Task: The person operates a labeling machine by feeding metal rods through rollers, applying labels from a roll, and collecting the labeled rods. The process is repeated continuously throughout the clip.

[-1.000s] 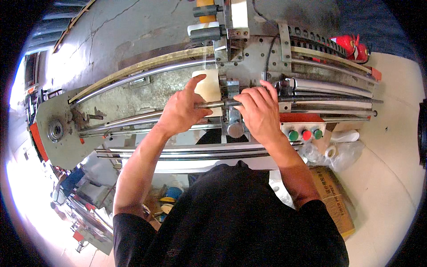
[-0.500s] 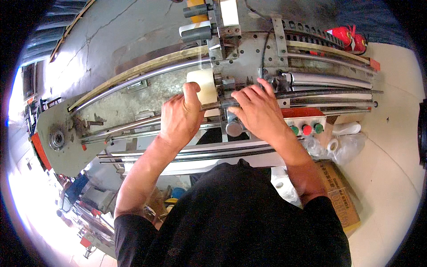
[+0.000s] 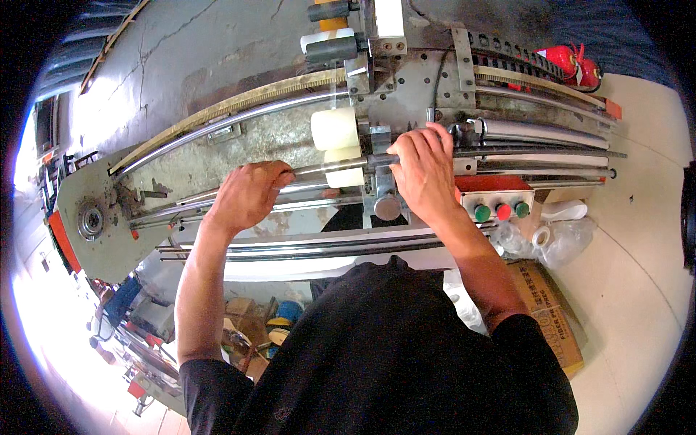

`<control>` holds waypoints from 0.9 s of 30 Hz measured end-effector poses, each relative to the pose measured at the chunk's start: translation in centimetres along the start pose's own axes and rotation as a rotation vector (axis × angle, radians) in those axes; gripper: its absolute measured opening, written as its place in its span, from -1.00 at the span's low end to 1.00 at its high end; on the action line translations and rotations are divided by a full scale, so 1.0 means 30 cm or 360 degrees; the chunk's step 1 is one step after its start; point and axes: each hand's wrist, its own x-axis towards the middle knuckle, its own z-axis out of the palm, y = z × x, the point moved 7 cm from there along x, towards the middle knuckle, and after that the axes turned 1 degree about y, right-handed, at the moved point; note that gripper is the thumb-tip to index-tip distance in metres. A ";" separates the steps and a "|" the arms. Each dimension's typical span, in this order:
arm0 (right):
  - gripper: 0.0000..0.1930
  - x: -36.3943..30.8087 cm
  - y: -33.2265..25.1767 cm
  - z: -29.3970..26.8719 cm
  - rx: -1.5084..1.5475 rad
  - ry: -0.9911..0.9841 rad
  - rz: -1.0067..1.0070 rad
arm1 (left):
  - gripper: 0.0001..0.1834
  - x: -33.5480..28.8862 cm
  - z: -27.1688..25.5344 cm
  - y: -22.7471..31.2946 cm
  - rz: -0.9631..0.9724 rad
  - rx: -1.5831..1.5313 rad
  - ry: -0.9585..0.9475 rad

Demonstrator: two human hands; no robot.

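A long metal rod point(image 3: 313, 170) runs sideways across the machine in front of me. My left hand point(image 3: 250, 196) is closed around its left stretch, knuckles up. Farther right, my right hand point(image 3: 426, 174) curls its fingers over the same rod, beside a dark collar point(image 3: 381, 160) on it. Between the hands, a cream roller point(image 3: 335, 129) lies behind the rod. A second cream roller point(image 3: 344, 174) sits at the rod, partly covered by it. Under the collar hangs a round grey knob point(image 3: 387, 208). My right fingertips are partly hidden.
A steel carriage plate point(image 3: 417, 76) with holes stands behind the right hand. A control box point(image 3: 499, 196) with green and red buttons sits at the right. Beyond are fire extinguishers point(image 3: 562, 61), plastic bags point(image 3: 569, 243) and a cardboard box point(image 3: 547, 312). The machine's grey end plate point(image 3: 101, 246) is far left.
My left hand has slid left along the rod, away from the cream rollers, and its raised thumb has come down. My right hand's lifted fingers have curled onto the rod. The lower roller now shows.
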 end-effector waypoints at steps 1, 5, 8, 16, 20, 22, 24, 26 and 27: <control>-0.62 0.000 0.005 0.007 -0.0030 -0.0021 0.0026 | -0.71 0.004 -0.002 -0.001 -0.0007 0.0029 0.0050; -0.60 0.005 0.016 0.000 -0.0145 -0.0185 0.0059 | -0.82 0.034 0.000 0.023 -0.0055 0.0098 0.0307; -0.59 0.017 0.022 -0.024 -0.0234 -0.0388 0.0051 | -0.80 0.053 -0.011 0.042 0.0014 0.0186 0.0582; -0.85 0.029 0.055 -0.015 -0.0214 -0.0210 -0.0250 | -0.46 0.089 0.032 0.042 -0.0126 0.0318 0.0737; -0.91 0.017 0.054 -0.009 -0.0221 0.0015 -0.0378 | -0.04 0.062 0.014 0.267 0.0406 0.0313 0.0927; -0.88 0.000 0.052 -0.008 -0.0164 0.0117 -0.0434 | 0.03 0.078 0.111 0.297 0.0357 0.0360 0.0753; -0.84 -0.011 0.050 -0.015 -0.0080 0.0229 -0.0359 | 0.05 0.106 0.226 0.254 0.0319 0.0549 0.0729; -0.75 -0.037 0.070 -0.019 -0.0032 0.0288 -0.0231 | 0.05 0.119 0.235 0.249 0.0273 0.0591 0.0721; -0.70 -0.053 0.073 -0.052 0.0005 0.0326 -0.0171 | 0.05 0.123 0.243 0.256 0.0254 0.0602 0.0715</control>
